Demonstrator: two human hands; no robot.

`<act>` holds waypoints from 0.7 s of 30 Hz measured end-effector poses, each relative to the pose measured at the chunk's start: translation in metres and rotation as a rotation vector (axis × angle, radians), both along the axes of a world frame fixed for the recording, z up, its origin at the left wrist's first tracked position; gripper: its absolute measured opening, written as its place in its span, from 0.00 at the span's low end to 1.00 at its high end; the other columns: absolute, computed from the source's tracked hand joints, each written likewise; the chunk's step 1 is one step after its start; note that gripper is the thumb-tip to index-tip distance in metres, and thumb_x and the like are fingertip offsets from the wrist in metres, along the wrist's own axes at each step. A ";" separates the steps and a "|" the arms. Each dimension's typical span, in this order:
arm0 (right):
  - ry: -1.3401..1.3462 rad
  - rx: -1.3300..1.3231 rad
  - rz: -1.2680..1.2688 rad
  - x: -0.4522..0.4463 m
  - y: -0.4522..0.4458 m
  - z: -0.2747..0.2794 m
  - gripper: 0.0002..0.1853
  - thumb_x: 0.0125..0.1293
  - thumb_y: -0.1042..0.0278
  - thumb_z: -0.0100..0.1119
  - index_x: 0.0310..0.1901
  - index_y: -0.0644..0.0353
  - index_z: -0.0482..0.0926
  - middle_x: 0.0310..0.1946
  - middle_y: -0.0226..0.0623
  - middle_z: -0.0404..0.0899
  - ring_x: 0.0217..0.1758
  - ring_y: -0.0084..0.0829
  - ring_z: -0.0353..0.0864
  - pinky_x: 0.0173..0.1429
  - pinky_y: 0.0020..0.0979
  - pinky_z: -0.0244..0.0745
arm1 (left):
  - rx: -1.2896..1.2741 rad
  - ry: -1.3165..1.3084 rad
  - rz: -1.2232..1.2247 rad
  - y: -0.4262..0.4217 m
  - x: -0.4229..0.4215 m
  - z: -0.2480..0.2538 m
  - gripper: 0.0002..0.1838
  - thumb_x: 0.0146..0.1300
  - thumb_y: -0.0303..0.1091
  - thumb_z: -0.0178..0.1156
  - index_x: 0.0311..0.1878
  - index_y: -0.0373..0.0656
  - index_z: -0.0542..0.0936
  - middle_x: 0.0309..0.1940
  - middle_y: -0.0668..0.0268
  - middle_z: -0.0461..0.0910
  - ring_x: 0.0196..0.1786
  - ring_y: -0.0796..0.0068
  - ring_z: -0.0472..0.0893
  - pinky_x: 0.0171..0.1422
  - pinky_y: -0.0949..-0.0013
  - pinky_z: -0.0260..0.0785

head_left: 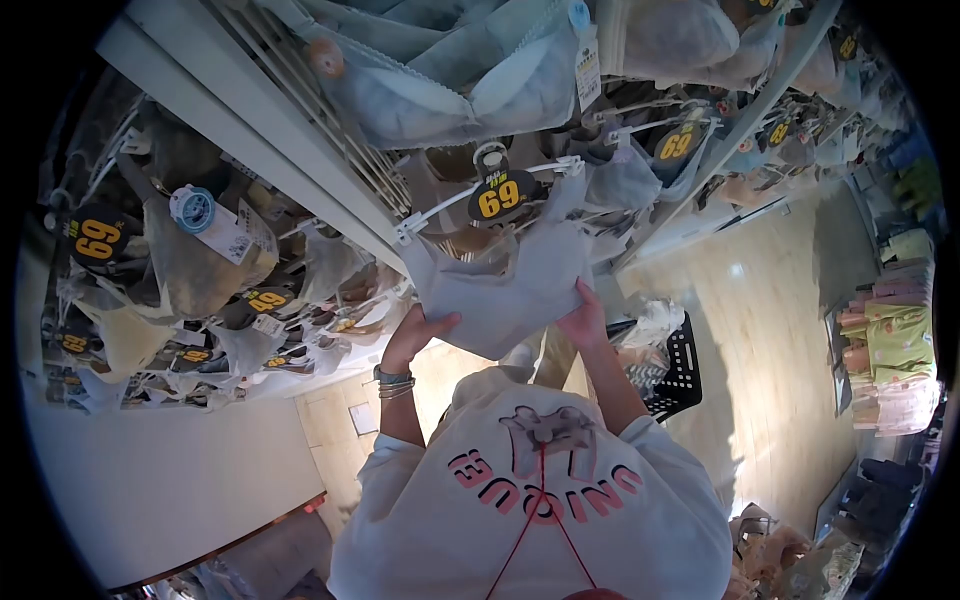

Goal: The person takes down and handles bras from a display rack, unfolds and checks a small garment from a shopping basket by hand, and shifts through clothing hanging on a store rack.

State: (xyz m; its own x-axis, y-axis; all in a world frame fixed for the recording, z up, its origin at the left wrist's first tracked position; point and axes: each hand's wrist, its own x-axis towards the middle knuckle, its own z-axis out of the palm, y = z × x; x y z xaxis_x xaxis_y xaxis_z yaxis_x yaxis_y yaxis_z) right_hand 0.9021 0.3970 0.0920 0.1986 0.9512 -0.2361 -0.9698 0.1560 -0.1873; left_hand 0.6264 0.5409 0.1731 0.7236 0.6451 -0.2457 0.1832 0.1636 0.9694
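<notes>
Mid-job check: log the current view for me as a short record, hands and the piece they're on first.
Left hand: holding the grey bra at its left side, thumb in front
Right hand: holding it at the right side
Garment support: white hanger above the hands
Price tag: black round tag at the hanger, reading 69
Left wrist: dark-banded watch or bracelet
Right of the body: black basket containing pale items
Left side: racks of more bras, tags including 69 and 49
</notes>
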 end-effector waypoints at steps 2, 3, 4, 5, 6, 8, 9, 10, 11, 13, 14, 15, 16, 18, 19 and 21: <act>0.012 0.028 0.000 -0.002 -0.005 -0.003 0.24 0.69 0.55 0.50 0.63 0.56 0.66 0.60 0.35 0.71 0.66 0.37 0.66 0.69 0.44 0.57 | 0.022 0.006 0.007 0.002 -0.001 -0.010 0.21 0.60 0.36 0.64 0.53 0.33 0.76 0.44 0.65 0.81 0.45 0.76 0.79 0.52 0.72 0.71; 0.007 0.041 0.000 -0.001 -0.005 -0.005 0.24 0.69 0.55 0.50 0.63 0.56 0.66 0.61 0.35 0.70 0.66 0.37 0.65 0.70 0.44 0.56 | 0.008 0.022 0.013 0.002 -0.001 -0.011 0.21 0.60 0.36 0.64 0.53 0.33 0.77 0.44 0.64 0.81 0.45 0.76 0.80 0.52 0.72 0.71; 0.000 0.057 -0.001 0.000 -0.004 -0.006 0.25 0.69 0.54 0.50 0.63 0.56 0.65 0.61 0.36 0.70 0.67 0.37 0.64 0.70 0.44 0.56 | -0.002 0.036 0.019 0.003 0.001 -0.011 0.21 0.60 0.36 0.64 0.53 0.33 0.77 0.44 0.64 0.81 0.44 0.75 0.80 0.52 0.72 0.71; -0.007 0.052 -0.003 0.001 -0.005 -0.007 0.25 0.69 0.54 0.50 0.63 0.56 0.65 0.61 0.36 0.69 0.67 0.38 0.64 0.70 0.44 0.55 | -0.011 0.050 0.023 0.004 0.003 -0.010 0.21 0.60 0.37 0.64 0.53 0.33 0.77 0.44 0.64 0.82 0.44 0.75 0.80 0.52 0.72 0.72; -0.013 0.049 -0.007 0.001 -0.006 -0.006 0.25 0.69 0.54 0.50 0.64 0.56 0.64 0.62 0.35 0.69 0.67 0.38 0.64 0.70 0.44 0.55 | -0.012 0.041 0.026 0.006 0.006 -0.009 0.21 0.60 0.37 0.64 0.52 0.33 0.77 0.44 0.64 0.82 0.44 0.75 0.80 0.52 0.72 0.72; -0.038 0.014 -0.026 0.001 -0.008 -0.007 0.27 0.69 0.54 0.51 0.65 0.57 0.63 0.62 0.36 0.68 0.67 0.38 0.63 0.71 0.44 0.55 | -0.015 0.033 0.019 0.009 0.010 -0.008 0.21 0.60 0.37 0.65 0.52 0.33 0.77 0.44 0.64 0.82 0.45 0.75 0.80 0.52 0.71 0.72; -0.057 -0.020 -0.040 0.000 -0.010 -0.006 0.27 0.69 0.55 0.51 0.65 0.58 0.61 0.63 0.36 0.67 0.67 0.38 0.63 0.71 0.44 0.55 | -0.010 0.033 0.014 0.011 0.012 -0.012 0.20 0.59 0.36 0.65 0.52 0.33 0.77 0.44 0.64 0.81 0.45 0.75 0.80 0.52 0.72 0.72; -0.075 -0.055 -0.057 -0.001 -0.013 -0.007 0.28 0.69 0.55 0.51 0.66 0.58 0.60 0.63 0.36 0.66 0.67 0.38 0.63 0.71 0.44 0.55 | -0.004 0.031 0.006 0.014 0.014 -0.016 0.20 0.59 0.35 0.65 0.51 0.34 0.77 0.44 0.65 0.81 0.45 0.76 0.80 0.51 0.72 0.72; -0.085 -0.074 -0.065 -0.001 -0.015 -0.013 0.29 0.69 0.56 0.51 0.66 0.59 0.59 0.64 0.37 0.66 0.68 0.38 0.63 0.71 0.45 0.55 | 0.003 0.026 -0.003 0.018 0.018 -0.019 0.19 0.59 0.33 0.65 0.51 0.35 0.77 0.43 0.65 0.81 0.45 0.76 0.79 0.50 0.72 0.72; -0.110 -0.109 -0.074 -0.001 -0.013 -0.020 0.30 0.69 0.57 0.52 0.67 0.60 0.57 0.64 0.38 0.64 0.68 0.38 0.62 0.71 0.45 0.55 | 0.004 -0.060 -0.011 0.014 0.027 -0.011 0.20 0.57 0.33 0.67 0.52 0.35 0.77 0.44 0.66 0.81 0.45 0.76 0.79 0.50 0.73 0.72; -0.107 -0.122 -0.068 0.000 -0.015 -0.023 0.30 0.69 0.57 0.52 0.67 0.60 0.56 0.64 0.39 0.64 0.68 0.38 0.62 0.71 0.46 0.55 | 0.002 -0.102 -0.012 0.013 0.030 -0.008 0.21 0.56 0.32 0.67 0.52 0.35 0.76 0.44 0.66 0.81 0.45 0.77 0.79 0.49 0.73 0.72; -0.102 -0.136 -0.058 -0.002 -0.015 -0.016 0.30 0.69 0.58 0.52 0.67 0.61 0.56 0.64 0.40 0.64 0.68 0.39 0.62 0.71 0.46 0.55 | -0.012 -0.076 -0.057 0.014 0.032 -0.010 0.22 0.56 0.32 0.68 0.53 0.35 0.76 0.44 0.66 0.80 0.45 0.76 0.79 0.49 0.72 0.72; -0.098 -0.151 -0.045 -0.003 -0.015 -0.009 0.30 0.69 0.58 0.53 0.67 0.61 0.56 0.64 0.40 0.64 0.69 0.39 0.62 0.71 0.46 0.55 | -0.025 -0.049 -0.100 0.015 0.033 -0.011 0.23 0.55 0.32 0.69 0.53 0.35 0.75 0.45 0.66 0.80 0.45 0.76 0.79 0.49 0.72 0.72; -0.120 -0.148 -0.052 -0.006 -0.012 -0.002 0.31 0.68 0.57 0.53 0.67 0.61 0.55 0.64 0.41 0.64 0.69 0.39 0.62 0.71 0.47 0.55 | -0.036 -0.036 -0.149 0.014 0.036 -0.009 0.25 0.54 0.32 0.69 0.55 0.35 0.74 0.46 0.66 0.79 0.45 0.76 0.79 0.49 0.72 0.73; -0.132 -0.146 -0.052 -0.007 -0.011 0.002 0.31 0.68 0.57 0.53 0.68 0.60 0.55 0.64 0.41 0.64 0.69 0.39 0.61 0.71 0.47 0.55 | -0.032 -0.050 -0.156 0.011 0.040 -0.003 0.26 0.54 0.32 0.69 0.55 0.35 0.73 0.46 0.65 0.79 0.45 0.75 0.79 0.49 0.72 0.73; -0.110 -0.141 -0.081 -0.009 -0.011 0.012 0.32 0.68 0.56 0.53 0.68 0.60 0.55 0.65 0.41 0.64 0.69 0.40 0.62 0.71 0.47 0.55 | -0.030 -0.057 -0.152 0.008 0.042 -0.002 0.27 0.55 0.33 0.69 0.57 0.35 0.72 0.48 0.64 0.78 0.48 0.74 0.78 0.52 0.71 0.71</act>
